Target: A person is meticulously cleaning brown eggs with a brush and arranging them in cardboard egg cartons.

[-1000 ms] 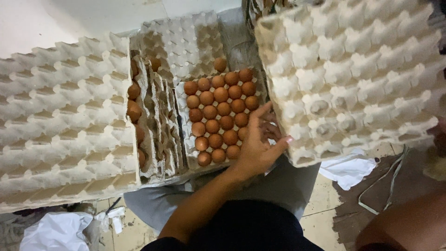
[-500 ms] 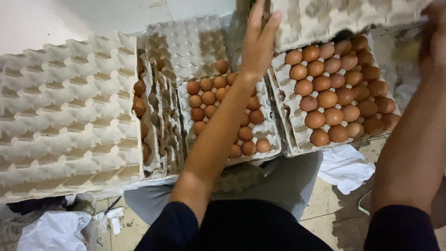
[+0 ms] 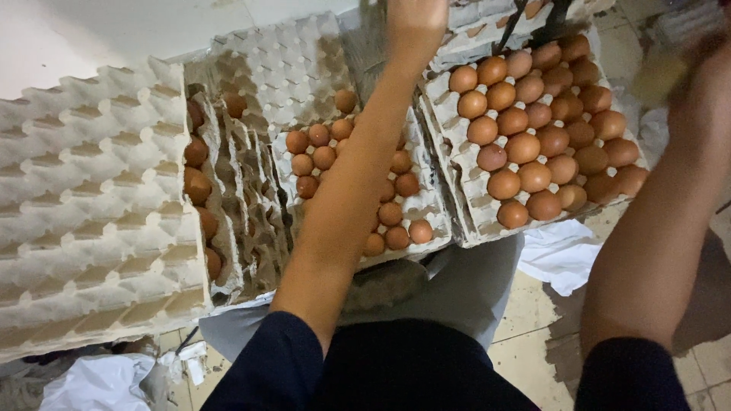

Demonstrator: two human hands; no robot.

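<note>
My left hand (image 3: pixel 415 19) reaches up to the top edge of the view, above the gap between two egg trays; its fingers are cut off by the frame. My right hand (image 3: pixel 704 72) is raised at the top right and is blurred, so its grip is unclear. Under my right arm lies a grey pulp tray (image 3: pixel 466 221) filled with brown eggs (image 3: pixel 525 144). Under my left forearm a second tray (image 3: pixel 426 204) holds brown eggs (image 3: pixel 316 156) in only part of its cups.
A tall stack of empty pulp trays (image 3: pixel 91 213) stands at the left. Beside it, tilted trays (image 3: pixel 244 198) hold a few eggs. An empty tray (image 3: pixel 282 68) lies at the back. White plastic bags (image 3: pixel 560 255) lie on the tiled floor (image 3: pixel 533 342).
The upturned empty tray over the right side has gone up and out of view, uncovering the full tray of eggs. Both my arms have risen toward the top.
</note>
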